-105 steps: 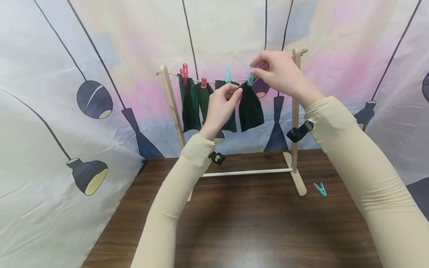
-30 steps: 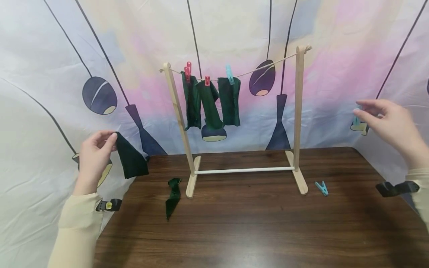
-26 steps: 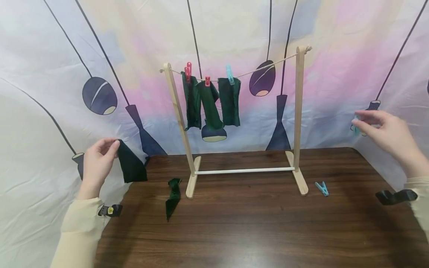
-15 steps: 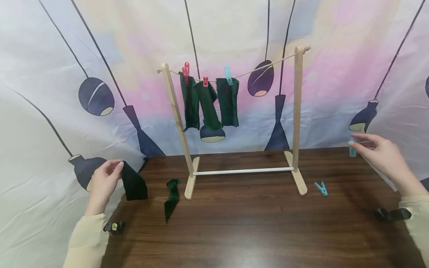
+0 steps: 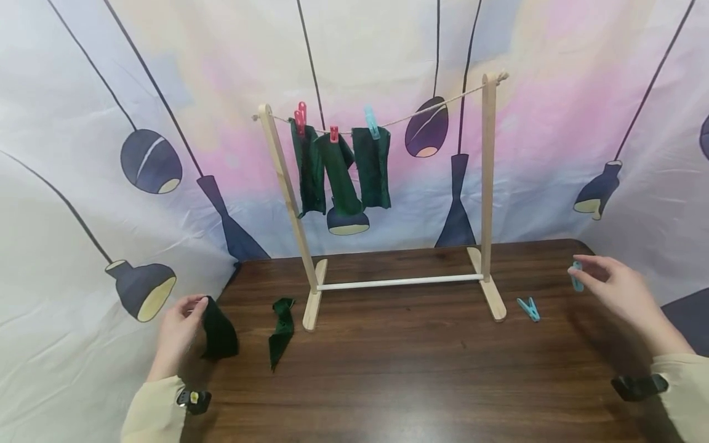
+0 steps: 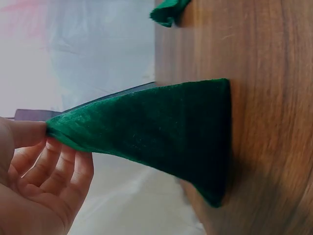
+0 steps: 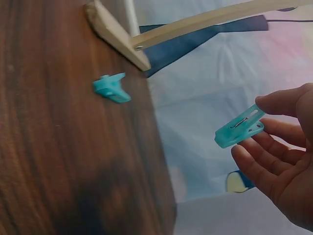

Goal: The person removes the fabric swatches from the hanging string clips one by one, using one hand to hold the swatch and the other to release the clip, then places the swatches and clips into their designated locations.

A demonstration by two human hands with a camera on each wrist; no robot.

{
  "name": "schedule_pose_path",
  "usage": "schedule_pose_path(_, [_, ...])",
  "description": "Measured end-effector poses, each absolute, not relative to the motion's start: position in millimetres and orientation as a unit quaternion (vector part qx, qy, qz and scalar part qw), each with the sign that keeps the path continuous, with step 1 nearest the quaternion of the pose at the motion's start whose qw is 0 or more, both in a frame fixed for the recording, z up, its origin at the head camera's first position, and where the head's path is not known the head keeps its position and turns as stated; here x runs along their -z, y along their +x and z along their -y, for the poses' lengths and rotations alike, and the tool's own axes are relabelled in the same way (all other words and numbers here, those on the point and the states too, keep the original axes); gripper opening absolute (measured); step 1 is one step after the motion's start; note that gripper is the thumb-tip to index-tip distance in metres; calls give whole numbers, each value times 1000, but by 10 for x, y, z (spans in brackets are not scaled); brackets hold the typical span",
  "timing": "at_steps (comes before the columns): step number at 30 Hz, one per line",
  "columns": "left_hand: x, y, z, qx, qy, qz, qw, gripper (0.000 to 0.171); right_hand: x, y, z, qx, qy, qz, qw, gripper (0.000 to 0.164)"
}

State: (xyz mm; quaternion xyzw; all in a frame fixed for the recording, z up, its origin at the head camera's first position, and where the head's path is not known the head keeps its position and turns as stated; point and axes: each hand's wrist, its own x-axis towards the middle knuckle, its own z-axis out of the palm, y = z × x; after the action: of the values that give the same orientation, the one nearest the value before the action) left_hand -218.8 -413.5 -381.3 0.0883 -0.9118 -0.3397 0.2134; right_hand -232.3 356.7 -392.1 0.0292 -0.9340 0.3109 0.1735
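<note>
At the table's left side, my left hand (image 5: 181, 329) pinches one corner of a dark green velvet cloth (image 5: 220, 332). The cloth (image 6: 156, 127) hangs from thumb and fingers, its lower edge close over the wood in the left wrist view. Over at the right, my right hand (image 5: 617, 295) holds a light blue clothespin (image 5: 577, 277) between thumb and fingers. In the right wrist view that clothespin (image 7: 239, 127) points away from the palm, its spring visible. A second blue clothespin (image 5: 529, 309) lies on the table nearby. Another green cloth (image 5: 282, 332), twisted, lies right of my left hand.
A wooden rack (image 5: 488, 184) with a sagging string (image 5: 426, 109) stands at the back. Three green cloths hang on it, under red clips (image 5: 334, 134) and a blue clothespin (image 5: 372, 123). A white rod (image 5: 399, 283) joins its feet. A printed curtain (image 5: 232, 74) hangs behind.
One cloth and one blue clothespin have come off the string. My hands have parted to opposite sides, left with the cloth, right with the clothespin, and both have lowered toward the table.
</note>
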Motion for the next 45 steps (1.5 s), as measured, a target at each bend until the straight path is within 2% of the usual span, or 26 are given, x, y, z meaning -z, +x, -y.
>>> schedule_pose_path(11, [3954,-2490,4040,346,103,915,181,39,4241,-2490,-3581,-286,33,944,163,54])
schedule_pose_path(17, [4036,-2683,3977,343,89,915,193,32,4405,-2549,-3634,-277,13,951,135,54])
schedule_pose_path(22, [4120,-2817,3973,347,91,917,173,31,4495,-2576,-3619,-276,9,956,98,55])
schedule_pose_path(31, [4288,-3013,3982,366,73,914,159,31,4527,-2679,-3564,-268,15,962,56,59])
schedule_pose_path(38, [4374,-3073,3860,357,113,921,105,33,4510,-2726,-3571,-261,11,965,27,60])
schedule_pose_path(45, [4421,-3114,3858,340,127,928,85,33,4520,-2770,-3539,-264,18,964,16,60])
